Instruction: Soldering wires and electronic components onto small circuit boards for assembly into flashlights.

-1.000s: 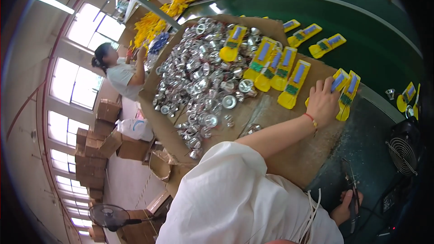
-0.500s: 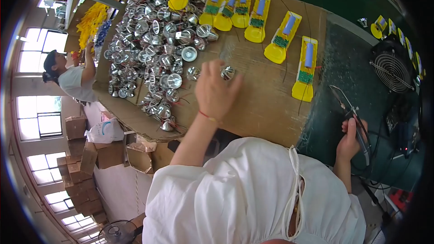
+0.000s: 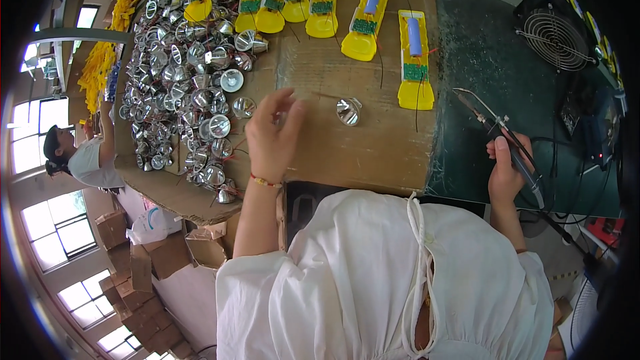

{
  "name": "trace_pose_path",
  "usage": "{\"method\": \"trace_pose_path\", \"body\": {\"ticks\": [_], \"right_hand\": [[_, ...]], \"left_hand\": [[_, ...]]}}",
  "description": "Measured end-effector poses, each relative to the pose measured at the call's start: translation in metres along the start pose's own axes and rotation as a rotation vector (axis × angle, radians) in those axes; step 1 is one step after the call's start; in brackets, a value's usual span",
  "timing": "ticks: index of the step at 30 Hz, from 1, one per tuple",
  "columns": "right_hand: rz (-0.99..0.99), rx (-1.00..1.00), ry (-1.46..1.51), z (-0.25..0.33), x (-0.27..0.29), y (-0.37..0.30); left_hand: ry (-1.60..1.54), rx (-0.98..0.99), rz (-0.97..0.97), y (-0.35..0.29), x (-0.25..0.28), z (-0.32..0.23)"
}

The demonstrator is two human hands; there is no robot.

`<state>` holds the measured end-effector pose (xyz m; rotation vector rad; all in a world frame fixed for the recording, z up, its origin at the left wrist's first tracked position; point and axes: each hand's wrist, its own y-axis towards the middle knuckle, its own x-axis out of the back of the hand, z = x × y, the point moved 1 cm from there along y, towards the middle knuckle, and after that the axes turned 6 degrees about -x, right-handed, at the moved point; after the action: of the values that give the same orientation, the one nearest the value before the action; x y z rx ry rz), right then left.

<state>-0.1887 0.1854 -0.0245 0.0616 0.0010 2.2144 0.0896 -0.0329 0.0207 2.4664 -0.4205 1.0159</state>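
My left hand point(image 3: 272, 135) is over the cardboard sheet point(image 3: 313, 153), its fingers loosely curled and apart. Motion blurs the fingertips slightly. To its right a single silver reflector cup point(image 3: 348, 111) with a shiny bowl lies on the cardboard, apart from the hand. Just left of the hand is another reflector cup point(image 3: 244, 107), at the edge of a large pile of reflectors point(image 3: 177, 73) with thin red wires. My right hand point(image 3: 508, 168) is closed round a soldering iron point(image 3: 517, 157), with a thin bent metal tube beside its tip, above the dark green bench top.
Yellow lamp housings point(image 3: 415, 60) with blue cells and green circuit boards stand in a row along the cardboard's far side. A fan with a wire guard point(image 3: 555, 39) stands at the right, near cables and a dark box point(image 3: 597, 137). Another person point(image 3: 83, 153) works at the far left.
My left hand has shifted left relative to the lone reflector, which now lies farther right on the cardboard, clear of the fingers. My right hand still grips the soldering iron. The view has turned.
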Motion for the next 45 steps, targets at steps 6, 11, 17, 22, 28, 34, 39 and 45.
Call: {"method": "trace_pose_path", "body": {"ticks": [6, 11, 17, 22, 28, 34, 39, 45], "right_hand": [[0.022, 0.002, 0.031, -0.005, -0.006, 0.004], [0.116, -0.006, 0.042, 0.006, -0.011, -0.001], [0.079, 0.007, 0.03, 0.011, -0.009, -0.004], [0.261, 0.186, -0.096, 0.029, -0.022, 0.011], [0.192, 0.22, -0.152, 0.021, -0.035, 0.023], [0.221, 0.114, -0.134, 0.018, -0.037, 0.021], [0.191, 0.09, -0.102, 0.016, -0.038, 0.022], [0.201, 0.143, -0.136, 0.017, -0.039, 0.022]], "left_hand": [[-0.088, 0.46, 0.271, -0.012, -0.006, -0.005], [0.035, 0.297, 0.184, 0.031, -0.049, -0.004], [-0.58, 0.26, 0.26, 0.023, -0.076, -0.026], [-0.51, 0.249, 0.283, 0.018, -0.088, -0.052], [-0.333, -0.038, 0.236, 0.026, -0.102, -0.07], [-0.312, -0.04, 0.298, 0.033, -0.108, -0.067], [-0.31, -0.009, 0.331, 0.035, -0.109, -0.067], [-0.323, 0.062, 0.342, 0.036, -0.109, -0.067]]}}
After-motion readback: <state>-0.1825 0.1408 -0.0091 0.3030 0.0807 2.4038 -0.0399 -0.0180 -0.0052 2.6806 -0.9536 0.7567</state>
